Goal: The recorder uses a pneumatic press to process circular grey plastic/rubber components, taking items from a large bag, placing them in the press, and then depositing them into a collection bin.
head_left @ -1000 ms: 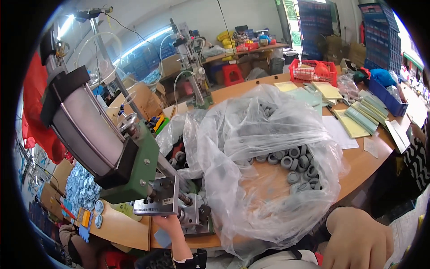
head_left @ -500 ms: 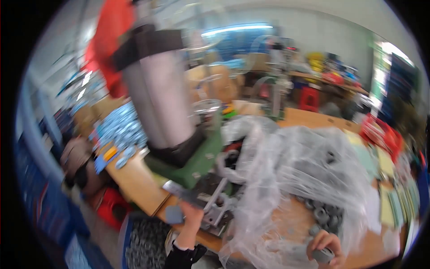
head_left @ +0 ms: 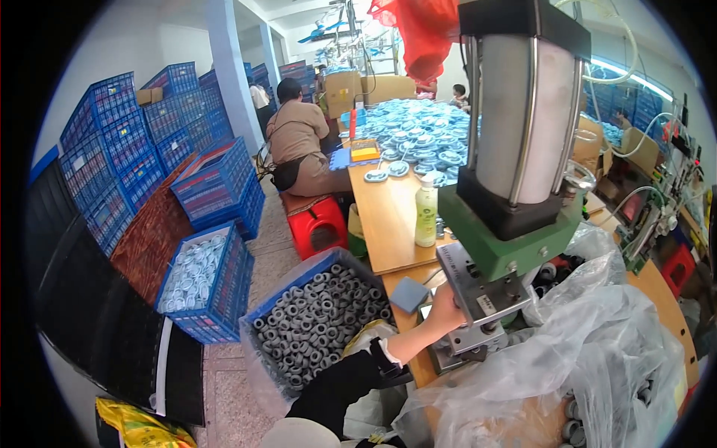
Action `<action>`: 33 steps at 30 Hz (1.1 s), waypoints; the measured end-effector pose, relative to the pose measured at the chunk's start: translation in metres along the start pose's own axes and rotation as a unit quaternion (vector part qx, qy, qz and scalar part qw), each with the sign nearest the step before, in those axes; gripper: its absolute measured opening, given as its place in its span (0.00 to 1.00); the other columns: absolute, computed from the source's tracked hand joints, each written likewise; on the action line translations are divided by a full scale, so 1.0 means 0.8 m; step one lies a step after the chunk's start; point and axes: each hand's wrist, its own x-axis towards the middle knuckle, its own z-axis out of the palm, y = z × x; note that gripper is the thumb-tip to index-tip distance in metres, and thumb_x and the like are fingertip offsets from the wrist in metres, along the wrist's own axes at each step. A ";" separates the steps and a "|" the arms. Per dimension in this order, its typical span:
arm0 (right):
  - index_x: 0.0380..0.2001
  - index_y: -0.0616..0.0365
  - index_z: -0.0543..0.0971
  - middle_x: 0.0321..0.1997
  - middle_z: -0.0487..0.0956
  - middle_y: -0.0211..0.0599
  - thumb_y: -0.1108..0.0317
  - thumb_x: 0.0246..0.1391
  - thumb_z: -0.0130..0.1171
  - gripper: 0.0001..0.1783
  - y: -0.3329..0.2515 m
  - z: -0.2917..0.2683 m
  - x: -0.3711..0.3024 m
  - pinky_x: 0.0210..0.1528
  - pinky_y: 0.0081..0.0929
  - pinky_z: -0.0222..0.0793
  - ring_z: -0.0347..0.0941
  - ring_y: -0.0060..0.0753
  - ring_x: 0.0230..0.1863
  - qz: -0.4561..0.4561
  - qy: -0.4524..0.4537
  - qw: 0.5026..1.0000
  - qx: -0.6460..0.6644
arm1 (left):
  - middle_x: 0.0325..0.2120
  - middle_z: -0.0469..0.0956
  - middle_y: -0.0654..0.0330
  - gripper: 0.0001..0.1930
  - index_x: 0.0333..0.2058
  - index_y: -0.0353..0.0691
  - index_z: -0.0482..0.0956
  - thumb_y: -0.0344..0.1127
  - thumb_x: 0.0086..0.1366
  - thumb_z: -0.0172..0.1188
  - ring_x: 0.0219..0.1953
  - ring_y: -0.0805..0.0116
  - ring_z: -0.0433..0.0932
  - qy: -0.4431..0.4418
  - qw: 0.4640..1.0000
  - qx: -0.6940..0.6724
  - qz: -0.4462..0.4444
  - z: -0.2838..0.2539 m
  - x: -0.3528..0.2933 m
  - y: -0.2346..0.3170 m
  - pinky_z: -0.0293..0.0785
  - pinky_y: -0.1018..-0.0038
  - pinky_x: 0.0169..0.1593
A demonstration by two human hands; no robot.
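Note:
My left hand (head_left: pixel 447 312) reaches in from the lower edge and is against the left side of the metal die plate (head_left: pixel 485 295) on a bench press. Its fingers are hidden behind the plate's edge, so their grip cannot be made out. The press has a thick grey cylinder (head_left: pixel 514 119) on a green head (head_left: pixel 493 257), with a lower metal block (head_left: pixel 467 341) under the plate. A blue-grey square block (head_left: pixel 409 295) lies on the table left of my hand. My right hand is out of view.
A lined bin (head_left: pixel 258 351) full of grey rings stands at the table's left. Clear plastic sheeting (head_left: pixel 567 351) covers the right side, near grey parts. A bottle (head_left: pixel 426 213) stands behind; a seated person (head_left: pixel 299 142) and blue crates (head_left: pixel 213 287) are at left.
The view has swung left, so the press now appears further right. My right hand, which held a grey round part, has left the picture. My left hand stays at the die plate.

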 end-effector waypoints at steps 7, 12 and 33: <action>0.37 0.63 0.72 0.37 0.74 0.39 0.80 0.53 0.53 0.07 -0.018 0.034 -0.014 0.26 0.22 0.66 0.68 0.29 0.27 -0.101 0.177 0.973 -0.108 | 0.35 0.77 0.56 0.21 0.41 0.36 0.74 0.32 0.46 0.67 0.38 0.64 0.76 -0.008 1.000 0.013 0.011 0.001 0.004 -0.005 0.69 0.72 0.44; 0.34 0.64 0.74 0.37 0.76 0.40 0.78 0.51 0.59 0.07 -0.025 0.065 -0.049 0.34 0.25 0.71 0.71 0.33 0.32 -0.102 0.271 0.888 -0.358 | 0.33 0.78 0.59 0.19 0.39 0.34 0.74 0.30 0.48 0.68 0.36 0.72 0.75 -0.021 0.998 0.034 0.041 -0.008 -0.001 0.005 0.70 0.75 0.41; 0.48 0.65 0.65 0.44 0.63 0.45 0.50 0.34 0.62 0.40 0.007 0.148 0.017 0.34 0.24 0.61 0.65 0.35 0.32 0.017 0.107 0.994 -0.007 | 0.36 0.76 0.56 0.21 0.42 0.36 0.73 0.37 0.50 0.69 0.39 0.61 0.74 0.285 0.880 0.346 -0.156 -0.305 -0.138 -0.070 0.68 0.68 0.47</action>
